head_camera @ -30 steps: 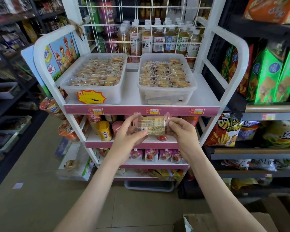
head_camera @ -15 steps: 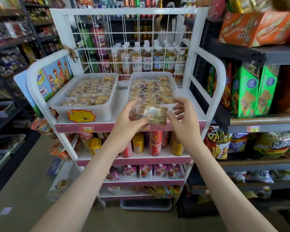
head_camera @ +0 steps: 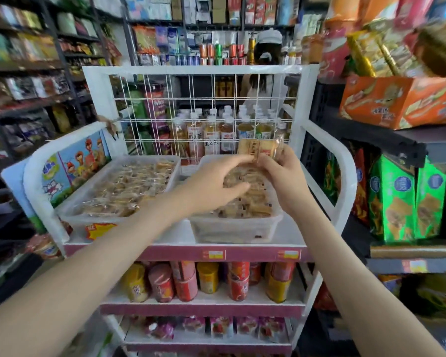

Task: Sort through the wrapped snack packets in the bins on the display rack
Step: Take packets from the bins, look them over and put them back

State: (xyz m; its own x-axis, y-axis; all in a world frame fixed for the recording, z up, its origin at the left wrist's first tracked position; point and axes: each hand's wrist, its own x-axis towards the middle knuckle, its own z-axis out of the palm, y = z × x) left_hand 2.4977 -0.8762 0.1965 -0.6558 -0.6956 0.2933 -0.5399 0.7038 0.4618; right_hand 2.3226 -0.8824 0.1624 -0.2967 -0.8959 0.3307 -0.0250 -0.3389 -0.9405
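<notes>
right hand (head_camera: 285, 177) gripping packet (head_camera: 261, 148), above bin (head_camera: 232, 231)

place: shop | signs: price tags (head_camera: 216, 254) on display rack (head_camera: 191, 70); shelves (head_camera: 422, 144) of packaged snacks (head_camera: 397, 199); bottled drinks (head_camera: 211, 135); cans (head_camera: 238, 282)

Display rack (head_camera: 181, 236), top shelf: wire grid (head_camera: 191, 99) is blocking the rear edge; side rails (head_camera: 345, 176) are fencing both ends; front and overhead are lying open.

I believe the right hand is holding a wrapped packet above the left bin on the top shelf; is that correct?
No: the head view shows the right hand holding the wrapped packet above the right bin on the top shelf.
</notes>
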